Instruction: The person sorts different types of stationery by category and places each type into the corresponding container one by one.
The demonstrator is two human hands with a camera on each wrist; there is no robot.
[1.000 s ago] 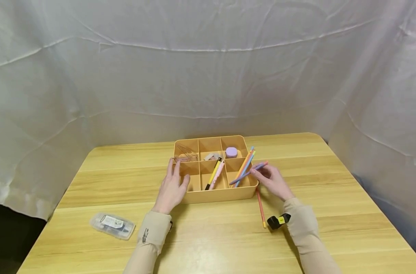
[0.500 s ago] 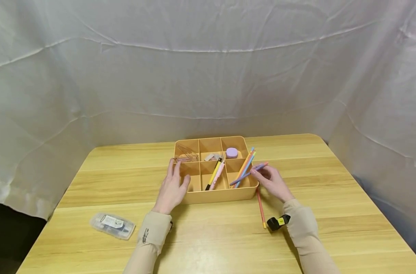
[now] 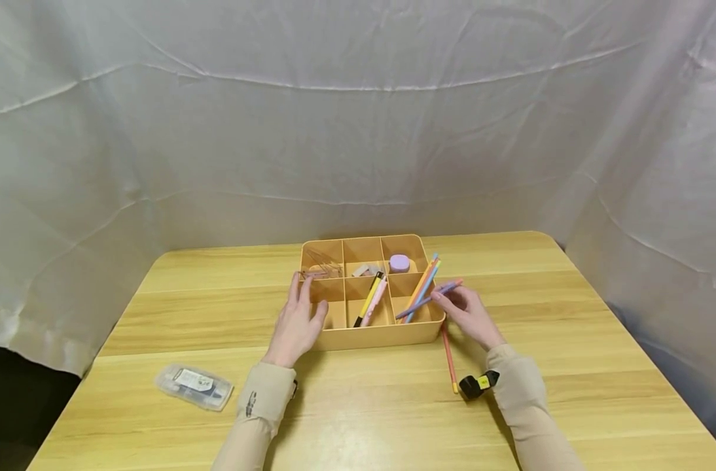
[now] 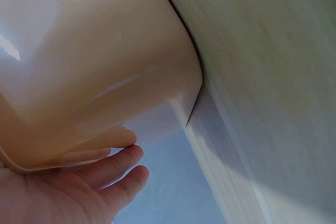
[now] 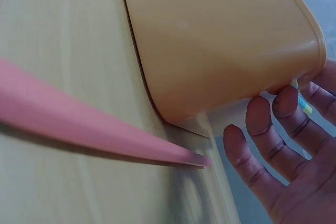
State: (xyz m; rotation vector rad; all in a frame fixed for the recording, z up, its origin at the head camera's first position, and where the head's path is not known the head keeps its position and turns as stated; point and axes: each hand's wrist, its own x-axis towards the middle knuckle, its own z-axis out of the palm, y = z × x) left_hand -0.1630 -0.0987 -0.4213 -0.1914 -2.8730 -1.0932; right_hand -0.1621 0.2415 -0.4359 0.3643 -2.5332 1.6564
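A yellow-orange organizer box [image 3: 364, 339] with six compartments stands on the table. My left hand [image 3: 295, 327] rests at its left wall, thumb over the front-left compartment, fingers fairly straight; in the left wrist view, fingers [image 4: 113, 163] lie along the outer wall. With thumb and fingertips my right hand [image 3: 466, 314] pinches a slim purple pencil [image 3: 415, 307] with a pink end, slanted over the front-right compartment. Orange and blue pencils [image 3: 424, 288] lean in that compartment. A coral pencil [image 3: 449, 360] with a yellow tip lies on the table below my right hand.
In the front-middle compartment are a yellow-black pen [image 3: 368, 299] and a pink pen [image 3: 374, 302]. Behind them are small pale pieces [image 3: 364, 269], a lilac case [image 3: 399, 263] and clear set squares [image 3: 321, 261]. A translucent case [image 3: 194, 387] lies at left, with grey cloth [image 3: 358, 144] behind.
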